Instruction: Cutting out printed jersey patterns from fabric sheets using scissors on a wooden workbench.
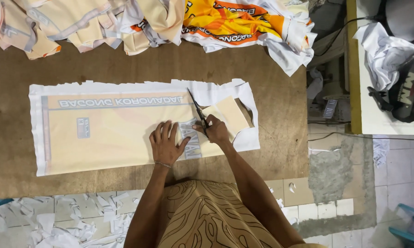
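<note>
Head view, looking straight down on a brown worktable. A printed fabric panel, pale cream with a white border and grey lettering, lies flat across the table, long side running left to right.

Left hand: fingers spread, palm pressed flat on the panel near its lower middle, just left of a block of grey letters. Thin bracelet at the wrist.

Right hand: closed around the handles of a pair of scissors. Blades point up and slightly left, toward the white border at the top edge; they sit on the fabric, looking nearly closed. The two hands are just beside each other, not touching.

Right of the scissors, a cream flap of the panel is lifted and folded, partly cut away from the white edge.

Along the far edge of the table, a heap of printed fabric, cream at left, orange and yellow at right. White offcut scraps litter the tiled floor below the near edge. A sewing machine table stands to the right with white cloth on it.
</note>
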